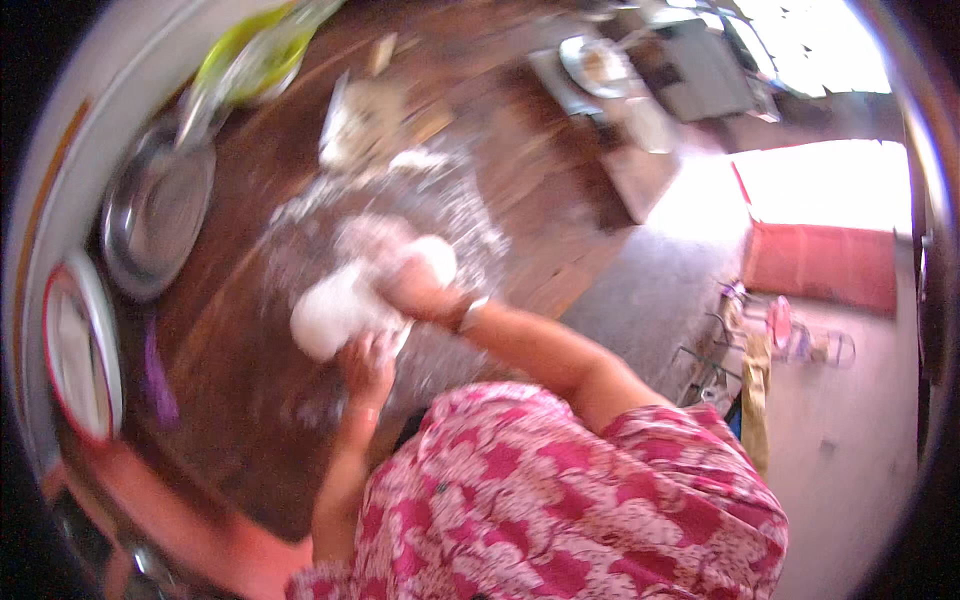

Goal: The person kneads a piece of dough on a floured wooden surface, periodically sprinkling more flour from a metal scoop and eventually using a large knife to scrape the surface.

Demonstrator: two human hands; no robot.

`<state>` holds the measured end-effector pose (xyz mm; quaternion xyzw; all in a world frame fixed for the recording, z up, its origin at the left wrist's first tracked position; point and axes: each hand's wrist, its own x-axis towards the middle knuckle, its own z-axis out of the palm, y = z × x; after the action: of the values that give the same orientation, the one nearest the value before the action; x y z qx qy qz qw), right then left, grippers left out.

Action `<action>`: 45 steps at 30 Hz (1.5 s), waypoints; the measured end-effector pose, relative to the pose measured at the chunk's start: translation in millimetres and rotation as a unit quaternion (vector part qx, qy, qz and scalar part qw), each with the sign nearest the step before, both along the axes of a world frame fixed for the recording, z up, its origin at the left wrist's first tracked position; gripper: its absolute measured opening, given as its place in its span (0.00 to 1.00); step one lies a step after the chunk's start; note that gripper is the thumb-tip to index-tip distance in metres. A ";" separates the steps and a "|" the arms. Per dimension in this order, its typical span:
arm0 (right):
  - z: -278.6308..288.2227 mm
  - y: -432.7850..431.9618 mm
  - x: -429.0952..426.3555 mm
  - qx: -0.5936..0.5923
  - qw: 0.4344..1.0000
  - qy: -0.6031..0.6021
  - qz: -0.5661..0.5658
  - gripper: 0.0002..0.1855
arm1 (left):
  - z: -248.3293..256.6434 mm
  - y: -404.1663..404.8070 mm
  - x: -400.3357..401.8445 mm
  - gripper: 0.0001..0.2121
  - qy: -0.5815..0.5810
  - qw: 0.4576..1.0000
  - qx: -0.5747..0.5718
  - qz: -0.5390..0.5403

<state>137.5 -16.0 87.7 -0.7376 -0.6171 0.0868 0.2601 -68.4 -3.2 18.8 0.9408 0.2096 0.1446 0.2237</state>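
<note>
A large lump of white dough (334, 307) lies on a dark wooden table (247, 420) dusted with flour. My left hand (367, 358) has its fingers curled over the dough's near edge. My right hand (411, 285) presses on the dough from the right, and part of the white mass bulges beyond it. Motion blurs this hand, hiding how its fingers lie. Loose white flour (450, 199) spreads in streaks around and beyond the dough.
A round metal tray (157, 214), a red-rimmed white dish (112, 375) and a yellow-green bowl (259, 56) line the left side. A purple strip (159, 375) lies nearby. Beyond the flour is a blurred pale flat item (364, 120). At far right stands a plate (600, 67).
</note>
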 end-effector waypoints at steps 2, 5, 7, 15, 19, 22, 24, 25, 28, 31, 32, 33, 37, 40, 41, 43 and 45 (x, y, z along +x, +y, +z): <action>-26.6 -6.1 -11.3 -0.057 0.994 -0.017 0.092 0.30 | 9.5 -7.2 -2.2 0.15 0.018 0.999 0.036 -0.004; -34.0 -4.1 -19.8 -0.141 0.978 0.065 0.137 0.32 | 14.1 -18.4 -15.0 0.20 0.001 1.000 -0.014 0.010; -12.3 2.2 -14.7 0.009 0.994 -0.033 0.106 0.33 | 2.1 -15.4 -27.1 0.18 -0.018 1.000 0.005 0.002; -53.4 -24.1 -24.8 0.066 0.989 -0.053 0.119 0.37 | 42.3 -0.8 6.5 0.27 0.028 0.997 0.048 0.053; -86.0 -7.5 2.8 0.018 0.994 -0.047 0.092 0.34 | 15.2 24.1 41.5 0.33 0.102 0.984 0.126 0.068; -61.0 35.9 18.0 -0.160 0.984 0.075 -0.023 0.23 | -12.6 80.5 69.6 0.32 0.090 0.985 0.128 0.079; -8.2 81.5 19.5 -0.340 0.926 0.161 -0.044 0.21 | -33.0 132.6 65.9 0.29 0.094 0.981 0.144 0.089; -12.0 80.6 30.7 -0.293 0.943 0.134 -0.079 0.21 | -38.5 142.1 79.7 0.28 0.082 0.984 0.141 0.078; -23.8 66.7 42.4 -0.025 0.913 0.358 -0.192 0.20 | -17.1 149.1 109.5 0.20 0.098 0.992 0.049 0.054; -10.0 46.0 8.3 0.191 0.583 0.774 -0.159 0.20 | -5.0 124.2 91.3 0.29 -0.095 0.966 -0.133 0.199; -7.5 30.4 1.3 0.170 0.498 0.831 -0.182 0.22 | 9.2 88.6 97.7 0.32 -0.173 0.926 -0.249 0.223; 2.5 20.8 -10.6 0.151 0.404 0.879 -0.203 0.24 | 26.4 61.7 99.8 0.34 -0.200 0.876 -0.360 0.250; 35.6 -5.4 -64.9 0.069 0.474 0.857 -0.189 0.29 | 49.9 17.2 96.1 0.35 -0.259 0.812 -0.426 0.303; 13.6 -14.3 -70.3 0.057 0.714 0.680 -0.158 0.29 | 46.3 15.7 95.9 0.32 -0.274 0.728 -0.562 0.282; 12.9 -19.4 -71.6 0.045 0.765 0.627 -0.144 0.30 | 43.9 16.7 93.0 0.32 -0.277 0.692 -0.607 0.275; 30.6 -29.2 -80.8 0.013 0.850 0.514 -0.110 0.30 | 33.6 21.9 78.8 0.30 -0.279 0.623 -0.678 0.272; 34.9 -37.4 -87.2 0.010 0.860 0.500 -0.098 0.33 | 26.2 22.4 74.2 0.29 -0.277 0.574 -0.726 0.259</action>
<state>50.3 -53.4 122.6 -0.6486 -0.3296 0.4119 0.5486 5.8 19.2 45.0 0.2827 0.4073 0.2493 0.8319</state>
